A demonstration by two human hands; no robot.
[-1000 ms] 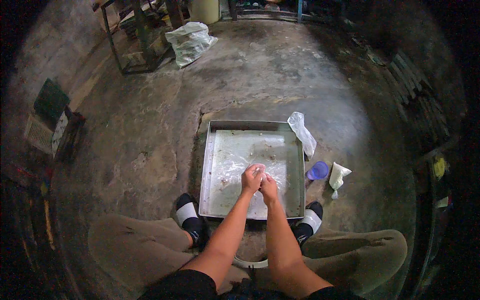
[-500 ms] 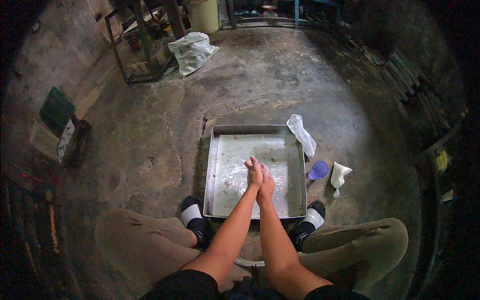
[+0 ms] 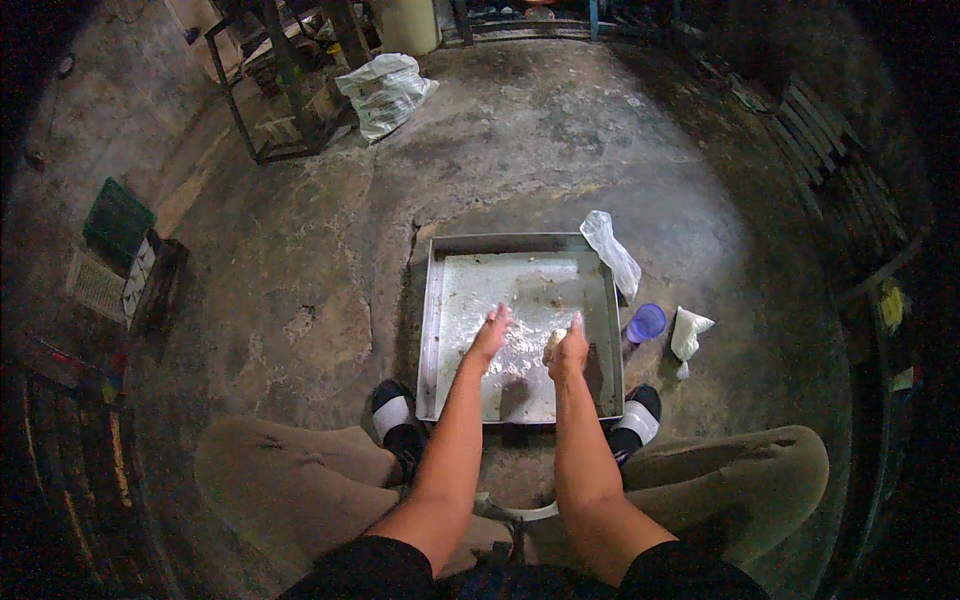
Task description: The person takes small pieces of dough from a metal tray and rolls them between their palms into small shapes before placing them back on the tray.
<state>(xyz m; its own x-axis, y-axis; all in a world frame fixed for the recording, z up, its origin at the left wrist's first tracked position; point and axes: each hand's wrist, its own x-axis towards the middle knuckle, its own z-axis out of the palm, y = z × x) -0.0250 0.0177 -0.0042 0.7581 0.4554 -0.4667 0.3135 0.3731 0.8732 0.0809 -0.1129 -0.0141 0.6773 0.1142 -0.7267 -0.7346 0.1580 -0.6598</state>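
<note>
My left hand (image 3: 492, 330) is over the left middle of a shallow square metal tray (image 3: 432, 330), its fingers apart, with whitish residue on them. To its right, my right hand (image 3: 567, 345) is curled with thumb raised, holding a pale lump (image 3: 554, 343) that looks doughy. Wet white bits (image 3: 521, 352) are scattered on the tray's bottom between the hands. A limp clear plastic bag (image 3: 612, 255) hangs over the far right corner. Right of the tray stand a translucent blue cup (image 3: 646, 323) and a small knotted bag of white contents (image 3: 689, 336).
I sit with my sandalled feet (image 3: 636, 420) either side of the tray on concrete floor (image 3: 520, 120). A white sack (image 3: 385, 95) and metal frame (image 3: 260, 110) are at the back left, a green panel (image 3: 118, 222) at left, slatted boards (image 3: 820, 145) at right.
My hands were pressed together at the tray's middle and have separated, left and right. The right now holds a pale lump, and more white bits show in the tray.
</note>
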